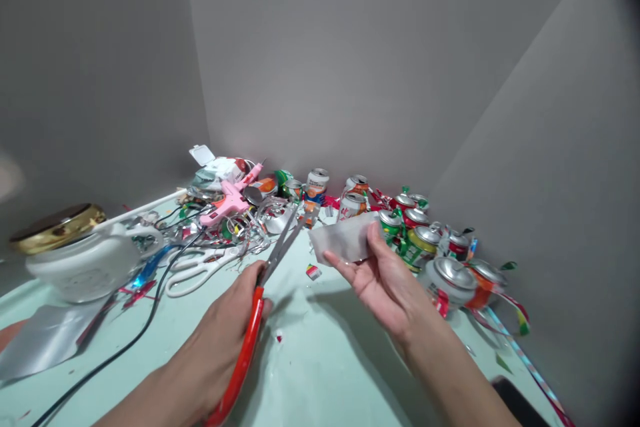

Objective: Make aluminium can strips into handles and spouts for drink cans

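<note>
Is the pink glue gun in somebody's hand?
No, the pink glue gun lies on the table among scraps; the left hand holds red-handled scissors.

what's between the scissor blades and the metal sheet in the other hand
Nothing visible. The left hand holds the red-handled scissors, blades parted and pointing at the metal sheet pinched in the right hand. Only open air lies between them.

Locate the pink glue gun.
The pink plastic glue gun lies far left of centre on the table, amid metal scraps, behind the white-handled scissors.
</note>
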Tool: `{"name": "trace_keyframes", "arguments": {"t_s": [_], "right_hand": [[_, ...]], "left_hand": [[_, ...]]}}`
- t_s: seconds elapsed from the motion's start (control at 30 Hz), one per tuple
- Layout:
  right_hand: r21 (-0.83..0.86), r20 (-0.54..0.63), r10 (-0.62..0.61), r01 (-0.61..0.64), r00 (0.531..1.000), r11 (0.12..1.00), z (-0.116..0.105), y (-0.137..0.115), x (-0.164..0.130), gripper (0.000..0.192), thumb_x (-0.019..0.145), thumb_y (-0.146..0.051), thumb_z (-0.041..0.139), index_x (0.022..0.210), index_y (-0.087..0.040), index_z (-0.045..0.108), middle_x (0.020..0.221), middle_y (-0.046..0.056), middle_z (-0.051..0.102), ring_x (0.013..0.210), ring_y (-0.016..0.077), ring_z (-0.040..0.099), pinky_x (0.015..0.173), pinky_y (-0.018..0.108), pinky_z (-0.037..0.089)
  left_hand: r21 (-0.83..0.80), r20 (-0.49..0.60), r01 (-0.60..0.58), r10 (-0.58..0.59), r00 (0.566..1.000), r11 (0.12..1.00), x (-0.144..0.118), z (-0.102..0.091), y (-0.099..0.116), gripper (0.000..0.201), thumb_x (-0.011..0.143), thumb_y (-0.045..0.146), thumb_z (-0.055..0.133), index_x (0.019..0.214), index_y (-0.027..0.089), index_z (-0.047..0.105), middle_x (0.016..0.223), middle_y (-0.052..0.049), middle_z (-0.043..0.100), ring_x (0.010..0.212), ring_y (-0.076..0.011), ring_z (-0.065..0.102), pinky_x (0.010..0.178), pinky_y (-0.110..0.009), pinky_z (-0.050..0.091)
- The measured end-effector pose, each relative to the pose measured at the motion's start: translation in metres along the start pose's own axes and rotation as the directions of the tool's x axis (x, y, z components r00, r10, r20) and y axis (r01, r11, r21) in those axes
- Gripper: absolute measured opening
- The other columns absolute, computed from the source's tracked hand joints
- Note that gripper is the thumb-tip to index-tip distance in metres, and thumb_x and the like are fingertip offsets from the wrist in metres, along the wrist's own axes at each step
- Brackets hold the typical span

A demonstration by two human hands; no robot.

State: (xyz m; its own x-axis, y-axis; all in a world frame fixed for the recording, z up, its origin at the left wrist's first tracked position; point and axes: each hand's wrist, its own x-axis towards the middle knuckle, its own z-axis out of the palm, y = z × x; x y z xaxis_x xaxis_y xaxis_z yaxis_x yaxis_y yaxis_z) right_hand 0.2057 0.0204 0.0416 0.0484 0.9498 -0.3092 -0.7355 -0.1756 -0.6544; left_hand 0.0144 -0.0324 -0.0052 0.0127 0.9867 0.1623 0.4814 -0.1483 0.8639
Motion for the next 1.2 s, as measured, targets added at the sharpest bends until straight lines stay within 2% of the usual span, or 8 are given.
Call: {"name": "trace_keyframes", "arguments": {"t_s": [0.13,0.4,0.7,0.93,1.07,1.2], "right_hand": [[0.03,0.028,-0.014,0.013,1.0,0.999,0.002,0.007,-0.003,0.011,0.083,-0.027,0.058,0.091,-0.02,0.06,0.092,0.004,0.068,0.084,0.0193,0.067,0.071,0.042,0.057],[0.032,0.039,-0.052,0.051,0.998,0.998,0.007,0.019,-0.007,0.018,0.076,-0.034,0.066,0.087,-0.02,0.061,0.088,0.003,0.069,0.079,0.0187,0.068,0.072,0.04,0.058],[0.05,0.075,-0.034,0.03,0.997,0.998,0.008,0.026,-0.011,0.017,0.077,-0.031,0.066,0.088,-0.021,0.06,0.088,0.002,0.07,0.078,0.0187,0.068,0.065,0.038,0.059],[0.018,0.091,-0.041,0.04,0.995,0.999,0.006,0.029,-0.01,0.025,0.074,-0.033,0.069,0.094,-0.022,0.058,0.09,0.002,0.07,0.079,0.0191,0.068,0.067,0.038,0.059],[0.046,0.079,-0.021,0.017,0.997,0.999,0.007,0.027,-0.011,0.02,0.076,-0.031,0.067,0.091,-0.022,0.058,0.087,0.002,0.07,0.075,0.0185,0.068,0.064,0.037,0.059],[0.059,0.075,-0.007,0.002,0.997,0.998,0.008,0.026,-0.011,0.018,0.076,-0.03,0.067,0.089,-0.021,0.057,0.085,0.001,0.07,0.074,0.0178,0.068,0.065,0.038,0.059]], "left_hand": [[0.121,0.089,0.015,-0.026,0.996,0.993,-0.003,0.0,0.002,0.035,0.079,0.033,0.046,0.111,0.023,0.052,0.089,-0.006,0.064,0.074,-0.022,0.058,0.063,-0.029,0.046],[0.12,0.044,0.0,-0.006,0.999,0.993,-0.004,-0.001,-0.001,0.034,0.073,0.028,0.049,0.106,0.023,0.053,0.088,-0.007,0.065,0.074,-0.0223,0.058,0.062,-0.028,0.045],[0.12,0.096,-0.009,-0.002,0.995,0.993,-0.003,-0.003,-0.003,0.045,0.071,0.023,0.047,0.116,0.023,0.048,0.113,-0.01,0.061,0.099,-0.0277,0.056,0.081,-0.035,0.045],[0.115,0.113,-0.03,0.017,0.993,0.993,-0.002,-0.002,-0.008,0.045,0.07,0.022,0.047,0.114,0.026,0.048,0.109,-0.009,0.062,0.098,-0.0288,0.056,0.08,-0.035,0.045],[0.184,0.176,-0.019,-0.014,0.984,0.983,-0.002,-0.005,-0.004,0.043,0.075,0.02,0.04,0.118,0.025,0.044,0.109,-0.008,0.061,0.095,-0.0257,0.057,0.082,-0.034,0.043],[0.235,0.186,-0.016,-0.029,0.982,0.972,-0.002,-0.009,0.002,0.035,0.077,0.02,0.037,0.11,0.025,0.049,0.101,-0.007,0.063,0.09,-0.0246,0.058,0.081,-0.033,0.043]]}}
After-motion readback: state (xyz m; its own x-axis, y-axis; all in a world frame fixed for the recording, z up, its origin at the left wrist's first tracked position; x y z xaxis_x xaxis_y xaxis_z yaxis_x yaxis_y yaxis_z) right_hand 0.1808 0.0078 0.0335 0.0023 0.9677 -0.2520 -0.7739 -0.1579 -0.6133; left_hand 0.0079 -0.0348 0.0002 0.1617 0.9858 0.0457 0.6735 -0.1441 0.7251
